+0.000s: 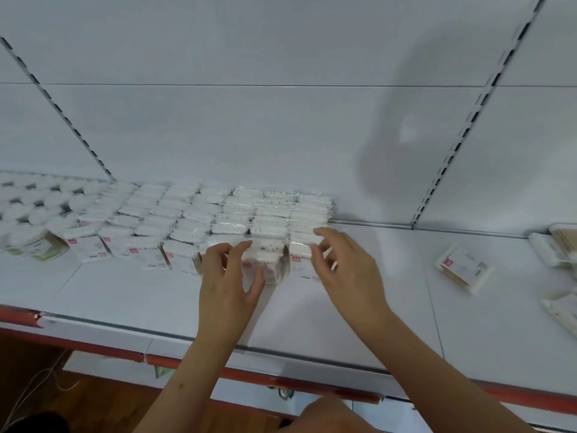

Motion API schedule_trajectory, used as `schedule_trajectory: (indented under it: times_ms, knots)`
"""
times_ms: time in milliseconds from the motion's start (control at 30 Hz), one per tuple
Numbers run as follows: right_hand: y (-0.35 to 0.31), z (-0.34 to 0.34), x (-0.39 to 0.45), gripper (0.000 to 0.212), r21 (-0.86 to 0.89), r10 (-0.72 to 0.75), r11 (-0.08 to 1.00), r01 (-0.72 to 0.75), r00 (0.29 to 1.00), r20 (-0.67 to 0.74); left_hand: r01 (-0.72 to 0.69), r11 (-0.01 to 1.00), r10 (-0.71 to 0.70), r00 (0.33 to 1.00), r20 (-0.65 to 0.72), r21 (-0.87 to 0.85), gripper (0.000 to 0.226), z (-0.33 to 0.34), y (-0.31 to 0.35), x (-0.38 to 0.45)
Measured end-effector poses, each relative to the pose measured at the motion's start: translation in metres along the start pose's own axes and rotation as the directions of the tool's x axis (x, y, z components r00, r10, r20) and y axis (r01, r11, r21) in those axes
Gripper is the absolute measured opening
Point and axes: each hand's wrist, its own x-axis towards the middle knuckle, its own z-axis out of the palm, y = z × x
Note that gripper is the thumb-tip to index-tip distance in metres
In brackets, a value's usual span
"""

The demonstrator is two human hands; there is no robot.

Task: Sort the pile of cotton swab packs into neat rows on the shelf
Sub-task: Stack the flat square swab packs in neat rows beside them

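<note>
The left hand (229,276) is gripping a cotton swab pack (265,264) between thumb and curled fingers at the front of the rows of packs (218,214) on the shelf (359,307). Just right of it, the right hand (343,267) is pinching the neighbouring pack (301,260), while loose packs (463,267) are lying well to its right

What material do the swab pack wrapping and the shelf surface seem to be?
Swab pack wrapping: probably thin clear plastic film, glossy, since it shows shiny wrinkles and the swabs show through. Shelf: likely painted sheet metal, smooth and pale with a soft sheen; this is less certain.
</note>
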Motion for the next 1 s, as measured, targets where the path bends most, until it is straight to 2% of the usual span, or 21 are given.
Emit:
schedule_trajectory:
  times_ms: [67, 167, 233, 300, 367, 433, 467, 567, 633, 667, 700, 767, 833, 900, 1000]
  knots:
    - [0.017, -0.014, 0.000, 0.024, -0.017, 0.061, 0.998, -0.061, 0.998, -0.033, -0.066, 0.998, 0.066, 0.997, -0.026, -0.018, 0.047, 0.005, 0.014, -0.003]
    - [0.047, -0.033, -0.003, 0.025, -0.051, 0.138, 0.988, -0.143, 0.986, -0.094, -0.143, 0.985, 0.145, 0.989, 0.009, -0.094, 0.040, 0.019, 0.038, -0.006]
    - [0.074, -0.050, -0.008, 0.033, -0.184, 0.126, 0.971, -0.155, 0.979, -0.158, -0.217, 0.961, 0.228, 0.973, 0.044, -0.171, 0.033, 0.031, 0.057, -0.007]
    - [0.107, -0.072, -0.013, 0.050, -0.357, 0.181, 0.906, -0.227, 0.971, -0.158, -0.321, 0.918, 0.345, 0.936, 0.069, -0.234, 0.026, 0.046, 0.077, -0.007]
    - [0.145, -0.097, -0.021, 0.066, -0.467, 0.311, 0.813, -0.348, 0.937, -0.158, -0.409, 0.863, 0.457, 0.882, 0.114, -0.298, 0.023, 0.062, 0.098, -0.008]
    - [0.176, -0.119, -0.030, 0.074, -0.500, 0.433, 0.750, -0.433, 0.893, -0.125, -0.432, 0.817, 0.526, 0.830, 0.187, -0.382, 0.024, 0.075, 0.116, -0.009]
    - [0.186, -0.128, -0.034, 0.073, -0.480, 0.473, 0.753, -0.450, 0.877, -0.081, -0.419, 0.803, 0.543, 0.808, 0.229, -0.424, 0.025, 0.080, 0.124, -0.009]
    - [0.191, -0.137, -0.041, 0.067, -0.302, 0.505, 0.825, -0.477, 0.863, 0.018, -0.293, 0.804, 0.514, 0.779, 0.357, -0.517, 0.024, 0.092, 0.143, -0.009]
    - [0.181, -0.135, -0.046, 0.071, -0.224, 0.477, 0.855, -0.469, 0.879, -0.019, -0.093, 0.818, 0.416, 0.778, 0.471, -0.568, 0.022, 0.097, 0.154, -0.007]
    - [0.175, -0.133, -0.050, 0.073, -0.186, 0.453, 0.871, -0.454, 0.890, -0.054, 0.057, 0.815, 0.336, 0.764, 0.550, -0.576, 0.021, 0.099, 0.159, -0.005]
    - [0.168, -0.130, -0.054, 0.074, -0.137, 0.430, 0.888, -0.439, 0.898, -0.090, 0.227, 0.793, 0.249, 0.727, 0.640, -0.566, 0.021, 0.100, 0.165, -0.002]
    - [0.151, -0.124, -0.060, 0.071, 0.002, 0.415, 0.908, -0.420, 0.897, -0.152, 0.509, 0.687, 0.134, 0.614, 0.778, -0.519, 0.022, 0.103, 0.176, 0.002]
    - [0.130, -0.118, -0.063, 0.064, 0.142, 0.418, 0.906, -0.399, 0.895, -0.155, 0.630, 0.592, 0.107, 0.556, 0.824, -0.503, 0.024, 0.103, 0.186, 0.003]
    - [0.113, -0.113, -0.065, 0.056, 0.244, 0.404, 0.894, -0.376, 0.912, -0.073, 0.637, 0.549, 0.072, 0.609, 0.790, -0.541, 0.022, 0.100, 0.190, 0.003]
    - [0.105, -0.110, -0.066, 0.044, 0.320, 0.369, 0.870, -0.375, 0.926, 0.083, 0.508, 0.609, 0.043, 0.746, 0.665, -0.609, 0.010, 0.085, 0.183, 0.006]
